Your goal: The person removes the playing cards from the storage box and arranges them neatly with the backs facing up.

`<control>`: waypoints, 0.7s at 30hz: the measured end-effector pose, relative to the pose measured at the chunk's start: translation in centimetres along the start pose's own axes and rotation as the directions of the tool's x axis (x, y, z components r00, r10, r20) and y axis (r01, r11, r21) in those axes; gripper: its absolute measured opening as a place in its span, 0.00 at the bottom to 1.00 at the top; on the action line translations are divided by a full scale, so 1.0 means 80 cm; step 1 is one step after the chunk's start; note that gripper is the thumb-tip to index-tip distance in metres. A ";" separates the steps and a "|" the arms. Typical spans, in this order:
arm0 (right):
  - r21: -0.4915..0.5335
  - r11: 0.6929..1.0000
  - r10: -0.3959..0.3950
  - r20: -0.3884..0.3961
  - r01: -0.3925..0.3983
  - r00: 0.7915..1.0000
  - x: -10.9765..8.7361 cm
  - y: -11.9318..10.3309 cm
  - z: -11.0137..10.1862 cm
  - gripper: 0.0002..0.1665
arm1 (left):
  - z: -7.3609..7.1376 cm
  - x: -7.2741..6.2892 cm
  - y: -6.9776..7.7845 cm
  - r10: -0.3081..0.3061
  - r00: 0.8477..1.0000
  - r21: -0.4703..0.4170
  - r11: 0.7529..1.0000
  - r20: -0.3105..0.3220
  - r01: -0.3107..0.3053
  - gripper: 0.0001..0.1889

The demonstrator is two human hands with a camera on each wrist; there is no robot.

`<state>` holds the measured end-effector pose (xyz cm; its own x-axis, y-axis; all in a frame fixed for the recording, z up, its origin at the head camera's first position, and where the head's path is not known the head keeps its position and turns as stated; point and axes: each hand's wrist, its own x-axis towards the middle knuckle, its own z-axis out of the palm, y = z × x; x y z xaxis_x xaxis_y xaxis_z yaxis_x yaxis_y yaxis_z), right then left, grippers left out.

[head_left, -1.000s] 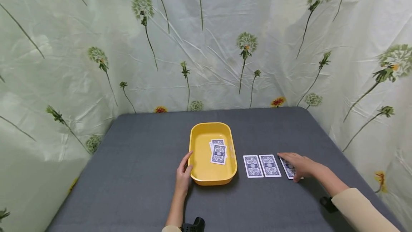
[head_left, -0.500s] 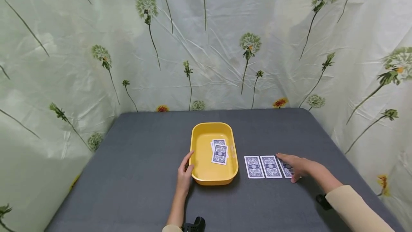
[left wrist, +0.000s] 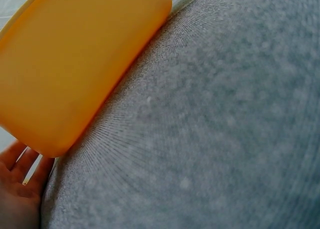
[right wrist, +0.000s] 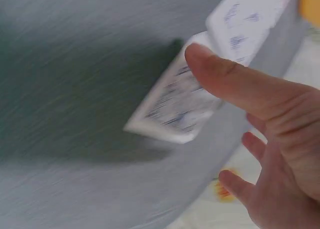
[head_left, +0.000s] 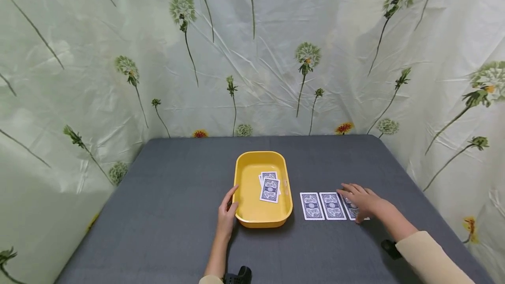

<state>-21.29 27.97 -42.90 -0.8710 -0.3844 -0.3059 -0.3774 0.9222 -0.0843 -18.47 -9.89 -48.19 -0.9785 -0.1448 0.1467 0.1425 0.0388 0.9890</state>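
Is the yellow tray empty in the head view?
No, overlapping cards with their blue patterned backs up lie inside the yellow tray.

The sleeves (head_left: 432, 257) are beige, the wrist devices (head_left: 239, 275) black.

The left arm (head_left: 215, 251) reaches ahead from the bottom. The left hand (head_left: 226, 216) has its thumb (head_left: 232, 207) apart from its long pointing finger (head_left: 229, 193). The right arm (head_left: 397, 223) slants in from the right. The right hand (head_left: 363, 201) is palm down, its other thumb (right wrist: 235, 81) stretched out, away from its spread fingers (right wrist: 239, 188).
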 end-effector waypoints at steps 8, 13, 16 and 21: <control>-0.085 0.996 -0.059 -0.286 0.036 0.956 0.028 -0.075 -0.028 0.20 | 0.001 0.000 -0.003 0.011 1.000 -0.028 1.000 -0.003 -0.011 0.24; -0.003 0.996 -0.082 -0.454 0.090 0.887 0.052 -0.124 -0.024 0.12 | 0.002 0.001 -0.003 0.011 1.000 -0.039 0.999 -0.003 -0.011 0.24; 0.036 0.989 -0.105 -0.535 0.146 0.838 0.065 -0.149 -0.018 0.11 | 0.002 0.001 -0.003 0.004 1.000 -0.042 0.999 -0.005 -0.005 0.24; 0.075 0.978 -0.121 -0.550 0.192 0.826 0.087 -0.178 -0.009 0.14 | 0.001 0.000 -0.001 0.002 1.000 -0.023 1.000 -0.008 -0.002 0.24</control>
<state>-22.24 12.16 -43.17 -0.8473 -0.4521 0.2789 -0.5135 0.8315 -0.2120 -18.50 -9.83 -48.29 -0.9770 -0.1528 0.1486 0.1479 0.0159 0.9889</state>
